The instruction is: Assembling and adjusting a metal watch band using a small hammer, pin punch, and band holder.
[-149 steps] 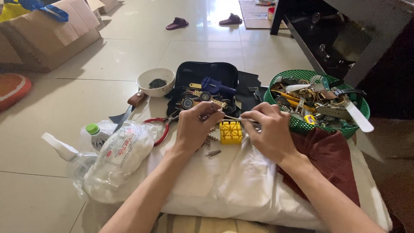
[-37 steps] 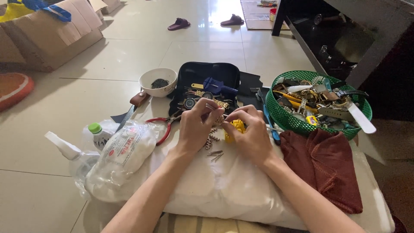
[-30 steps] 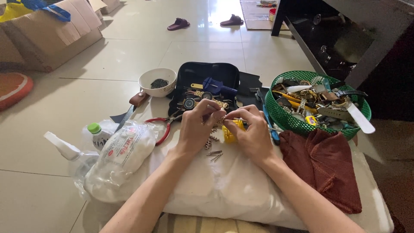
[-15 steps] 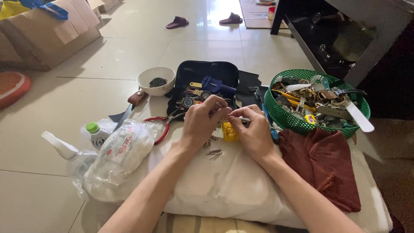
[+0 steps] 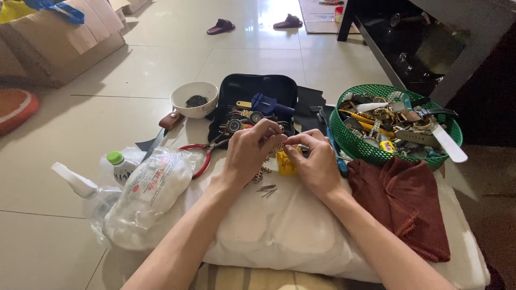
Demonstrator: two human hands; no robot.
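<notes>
Your left hand (image 5: 248, 153) and right hand (image 5: 317, 161) have drawn together since a few seconds ago; both now pinch a metal watch band (image 5: 278, 146) over the yellow block (image 5: 285, 164) on the white cushion (image 5: 279, 231). Loose pins (image 5: 266, 189) lie just beside. Left: clear bag with red print (image 5: 148, 193), green-capped bottle (image 5: 119, 165).

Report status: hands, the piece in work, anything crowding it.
Left hand and right hand both pinch a metal watch band over the yellow holder block. Loose pins just below; red-handled pliers left.
</notes>
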